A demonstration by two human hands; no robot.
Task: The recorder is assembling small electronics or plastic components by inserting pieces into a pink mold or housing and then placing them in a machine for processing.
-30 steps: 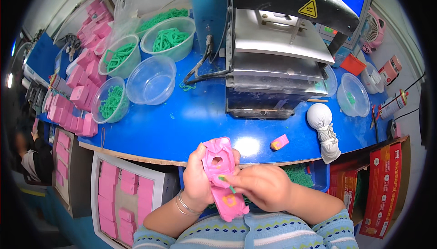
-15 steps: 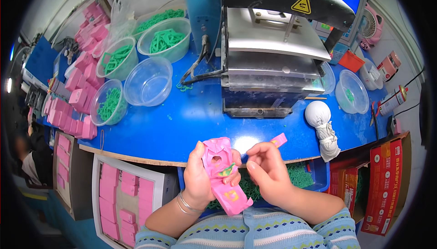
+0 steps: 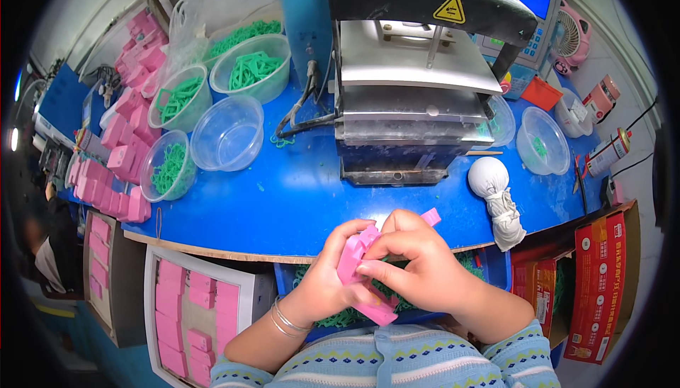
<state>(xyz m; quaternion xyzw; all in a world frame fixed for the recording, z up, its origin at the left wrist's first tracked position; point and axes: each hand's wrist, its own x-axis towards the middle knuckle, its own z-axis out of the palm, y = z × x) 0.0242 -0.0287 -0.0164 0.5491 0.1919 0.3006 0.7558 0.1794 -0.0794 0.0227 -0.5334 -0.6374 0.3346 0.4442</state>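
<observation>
My left hand is wrapped round a soft pink rubber mould, held just in front of the table edge. A lower pink flap of the mould hangs open below the hand, with a yellowish mark on it. Bent over the mould is my right hand; its thumb and index finger pinch together at the inner side of the mould. Those fingertips hide what they grip. Behind the right hand, a separate pink piece lies at the table's edge.
A metal press stands on the blue table. Left are clear bowls, some with green pieces, and stacked pink blocks. A cloth-wrapped white ball lies right. Below sits a blue bin of green bits.
My right hand has moved left onto the mould and closed its fingers there. The mould has turned in my left hand, and the green piece seen in it is now hidden.
</observation>
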